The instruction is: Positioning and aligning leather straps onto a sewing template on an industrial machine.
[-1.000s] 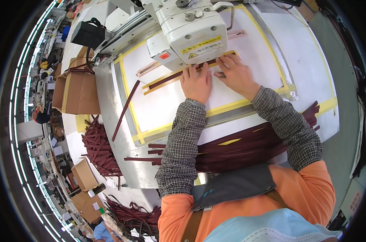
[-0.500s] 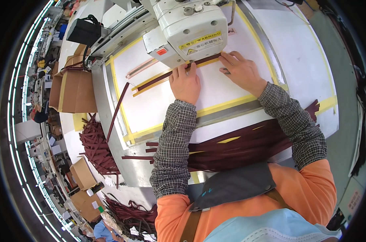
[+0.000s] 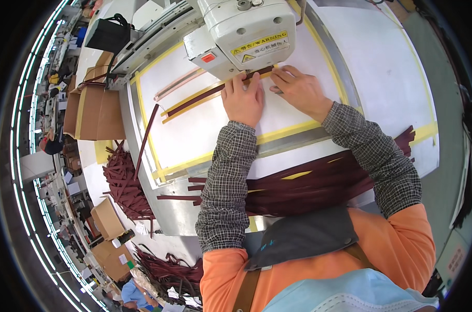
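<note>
A narrow maroon fabric strip (image 3: pixel 194 99) lies between yellow guide bands on a white, yellow-taped work plate (image 3: pixel 210 138). Its right part runs under a white sewing machine head (image 3: pixel 256 39), which hides the needle area. My left hand (image 3: pixel 243 104) rests on the strip's middle, fingers stretched forward and thumb apart. To its right, my right hand (image 3: pixel 301 92) has its fingertips at the strip's right end, the fingers extended. Something small and grey shows by the right thumb; I cannot make out what it is.
A bundle of maroon strips (image 3: pixel 308 184) lies between my forearms and the plate. More strips are heaped (image 3: pixel 125 182) at the left, with one loose strip (image 3: pixel 146 140) reaching onto the plate. A cardboard box (image 3: pixel 98 112) stands left of the machine.
The plate and the strip have shifted slightly left under the machine head. My right hand has moved left with them; the left hand has slid a little to the right along the strip.
</note>
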